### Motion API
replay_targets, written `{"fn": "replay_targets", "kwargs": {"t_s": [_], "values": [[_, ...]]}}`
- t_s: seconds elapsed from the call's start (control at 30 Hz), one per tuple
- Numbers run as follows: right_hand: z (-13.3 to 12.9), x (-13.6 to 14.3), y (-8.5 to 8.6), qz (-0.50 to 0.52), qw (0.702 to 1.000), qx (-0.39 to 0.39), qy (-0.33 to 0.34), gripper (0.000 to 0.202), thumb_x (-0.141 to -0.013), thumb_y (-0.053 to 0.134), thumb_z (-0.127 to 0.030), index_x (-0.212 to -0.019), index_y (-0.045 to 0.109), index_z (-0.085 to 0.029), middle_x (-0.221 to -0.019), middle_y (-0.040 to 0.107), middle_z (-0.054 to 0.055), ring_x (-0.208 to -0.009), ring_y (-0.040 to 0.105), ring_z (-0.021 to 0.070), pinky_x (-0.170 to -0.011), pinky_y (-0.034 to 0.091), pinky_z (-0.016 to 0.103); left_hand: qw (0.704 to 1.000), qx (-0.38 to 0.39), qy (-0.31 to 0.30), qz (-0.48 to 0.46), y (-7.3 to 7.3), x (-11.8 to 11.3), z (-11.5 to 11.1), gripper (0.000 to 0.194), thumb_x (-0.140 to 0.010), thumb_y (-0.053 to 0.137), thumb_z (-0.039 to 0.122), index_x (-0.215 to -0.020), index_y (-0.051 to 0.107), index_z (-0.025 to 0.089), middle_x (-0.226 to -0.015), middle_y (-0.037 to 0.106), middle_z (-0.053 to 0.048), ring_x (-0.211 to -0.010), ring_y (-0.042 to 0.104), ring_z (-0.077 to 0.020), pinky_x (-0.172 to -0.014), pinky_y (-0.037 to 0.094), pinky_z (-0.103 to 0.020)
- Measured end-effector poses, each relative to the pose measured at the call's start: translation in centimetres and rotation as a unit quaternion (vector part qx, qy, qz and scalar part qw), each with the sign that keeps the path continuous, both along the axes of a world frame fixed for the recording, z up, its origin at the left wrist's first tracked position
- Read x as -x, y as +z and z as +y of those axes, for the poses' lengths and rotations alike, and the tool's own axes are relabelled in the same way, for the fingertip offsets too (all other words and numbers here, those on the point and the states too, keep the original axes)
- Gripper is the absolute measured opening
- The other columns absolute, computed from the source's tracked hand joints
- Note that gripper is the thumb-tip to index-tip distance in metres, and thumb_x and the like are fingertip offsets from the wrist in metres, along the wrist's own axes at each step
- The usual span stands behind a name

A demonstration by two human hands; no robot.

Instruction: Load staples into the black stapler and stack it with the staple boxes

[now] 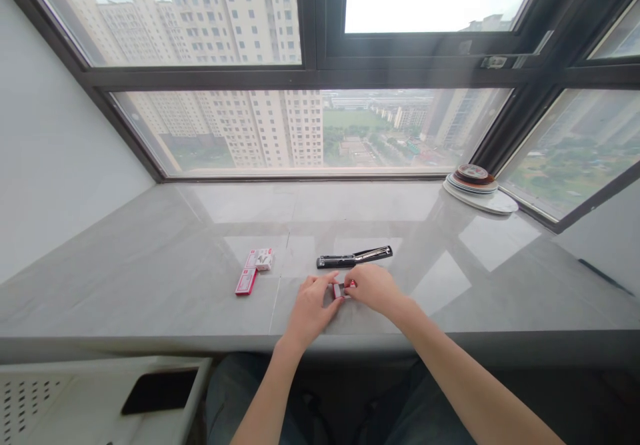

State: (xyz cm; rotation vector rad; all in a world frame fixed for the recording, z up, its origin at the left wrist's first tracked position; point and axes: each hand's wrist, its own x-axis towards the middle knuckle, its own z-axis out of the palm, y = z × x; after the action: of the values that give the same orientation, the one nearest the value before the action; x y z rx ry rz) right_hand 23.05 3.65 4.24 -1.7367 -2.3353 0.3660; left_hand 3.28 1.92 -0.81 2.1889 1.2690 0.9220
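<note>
A small red and white box [338, 290] lies on the grey counter [150, 285] between my hands. My left hand [313, 305] holds the left side of this box between thumb and fingers. At its right end, the fingers of my right hand [373, 288] are pinched at the box's opening; what they grip is too small to make out. Just beyond my hands lies a black stapler [337, 260], its top swung open and the metal inside showing. Left of my hands are red and white boxes [246, 281], with a small white box [265, 259] beside them.
Stacked plates [480, 195] stand at the back right corner, by the window frame [310, 78]. Below the counter's front edge at the left is a white perforated surface [75, 398] with a dark phone-like object [160, 392] on it.
</note>
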Motion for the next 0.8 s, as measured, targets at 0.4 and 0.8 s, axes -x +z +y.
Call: {"fn": "replay_targets", "kwargs": {"t_s": [0.4, 0.8], "values": [[-1.7, -5.1, -2.9, 0.217, 0.976, 0.017, 0.011, 0.021, -0.092, 0.061, -0.039, -0.089, 0.072, -0.022, -0.067, 0.062, -0.002, -0.062, 0.051, 0.0131, -0.06, 0.036, 0.025, 1.0, 0.012, 0.002, -0.026, 0.1, 0.2, 0.0, 0.058, -0.087, 0.071, 0.023, -0.141, 0.055, 0.035, -0.119, 0.069, 0.0, -0.113, 0.06, -0.0231, -0.105, 0.047, -0.043], [-1.3, -4.3, -1.5, 0.177, 0.983, 0.005, 0.039, 0.022, -0.091, 0.067, -0.041, -0.104, 0.078, -0.027, -0.084, 0.064, 0.0, -0.072, 0.056, 0.0148, -0.071, 0.042, 0.027, 0.999, 0.023, 0.004, -0.03, 0.3, 0.2, -0.2, 0.053, -0.088, 0.071, 0.026, -0.139, 0.057, 0.035, -0.12, 0.068, -0.001, -0.114, 0.059, -0.0235, -0.107, 0.047, -0.044]]}}
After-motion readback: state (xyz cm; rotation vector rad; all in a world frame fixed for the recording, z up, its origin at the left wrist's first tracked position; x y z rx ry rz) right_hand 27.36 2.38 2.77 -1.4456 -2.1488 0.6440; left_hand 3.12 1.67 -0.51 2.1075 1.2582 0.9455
